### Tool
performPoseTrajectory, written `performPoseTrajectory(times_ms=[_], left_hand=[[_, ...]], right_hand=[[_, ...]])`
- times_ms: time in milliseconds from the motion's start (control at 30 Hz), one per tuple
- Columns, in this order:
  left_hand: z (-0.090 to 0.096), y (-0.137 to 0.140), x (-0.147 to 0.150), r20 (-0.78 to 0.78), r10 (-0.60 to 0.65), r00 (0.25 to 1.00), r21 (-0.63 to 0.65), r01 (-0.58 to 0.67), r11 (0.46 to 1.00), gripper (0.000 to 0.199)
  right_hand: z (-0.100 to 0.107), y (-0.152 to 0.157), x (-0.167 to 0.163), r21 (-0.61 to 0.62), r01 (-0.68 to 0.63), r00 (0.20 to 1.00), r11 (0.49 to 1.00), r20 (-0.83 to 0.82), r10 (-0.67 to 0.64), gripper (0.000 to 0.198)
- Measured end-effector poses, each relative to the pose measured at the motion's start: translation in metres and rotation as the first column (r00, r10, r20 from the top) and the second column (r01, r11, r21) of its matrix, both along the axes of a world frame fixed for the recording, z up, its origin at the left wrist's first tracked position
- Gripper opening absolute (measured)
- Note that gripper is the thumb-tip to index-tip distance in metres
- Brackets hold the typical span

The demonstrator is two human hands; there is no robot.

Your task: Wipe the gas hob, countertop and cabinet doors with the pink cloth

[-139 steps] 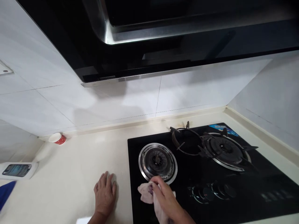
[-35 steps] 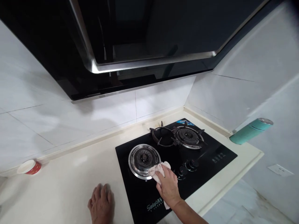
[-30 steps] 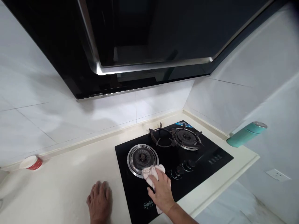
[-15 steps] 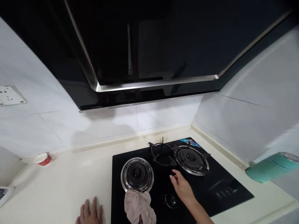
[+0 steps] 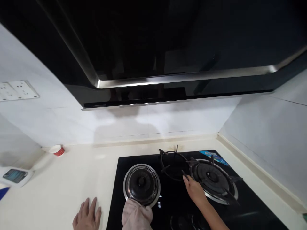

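My right hand (image 5: 195,191) is closed on the near prong of a loose black pan support (image 5: 163,161), a ring with upright prongs. That ring rests on the black glass hob (image 5: 165,191) between the two burners. My left hand (image 5: 87,215) lies flat on the white worktop left of the hob, fingers spread. Between my hands is the left burner (image 5: 142,182), bare of any support, with a crumpled pink cloth (image 5: 136,214) against its near edge. The right burner (image 5: 213,177) has a pan support on it, just beyond my right hand.
A black range hood (image 5: 168,84) hangs low over the hob. On the worktop (image 5: 57,182), a red and white paper cup (image 5: 57,150) stands by the back wall, and a white device with a screen (image 5: 15,175) sits at far left. Control knobs show at the bottom edge.
My right hand has reached forward and taken hold of the loose pan support's near prong. My left hand stays on the worktop. The camera has turned, shifting the whole view.
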State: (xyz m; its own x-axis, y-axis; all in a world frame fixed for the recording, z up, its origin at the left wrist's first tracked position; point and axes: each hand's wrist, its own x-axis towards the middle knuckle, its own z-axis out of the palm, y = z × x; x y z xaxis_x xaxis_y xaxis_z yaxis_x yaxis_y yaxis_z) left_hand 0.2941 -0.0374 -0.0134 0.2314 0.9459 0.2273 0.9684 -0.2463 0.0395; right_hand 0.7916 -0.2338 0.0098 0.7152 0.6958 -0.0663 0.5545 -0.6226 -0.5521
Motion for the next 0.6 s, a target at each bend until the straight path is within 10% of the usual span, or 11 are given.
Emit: performPoseTrajectory(times_ms=[367,600], left_hand=[[0.005,-0.008,0.003,-0.012,0.011,1.000,-0.032,-0.011,0.999,0.054],[0.012,-0.012,0.006,-0.019,0.030,0.999,-0.077,-0.031,0.997,0.052]], right_hand=[[0.043,0.021,-0.052,0.148,-0.134,0.972,0.980,-0.173,0.159,0.064],[0.023,0.042,-0.135,0.309,-0.367,0.929,0.877,0.065,0.365,0.067]])
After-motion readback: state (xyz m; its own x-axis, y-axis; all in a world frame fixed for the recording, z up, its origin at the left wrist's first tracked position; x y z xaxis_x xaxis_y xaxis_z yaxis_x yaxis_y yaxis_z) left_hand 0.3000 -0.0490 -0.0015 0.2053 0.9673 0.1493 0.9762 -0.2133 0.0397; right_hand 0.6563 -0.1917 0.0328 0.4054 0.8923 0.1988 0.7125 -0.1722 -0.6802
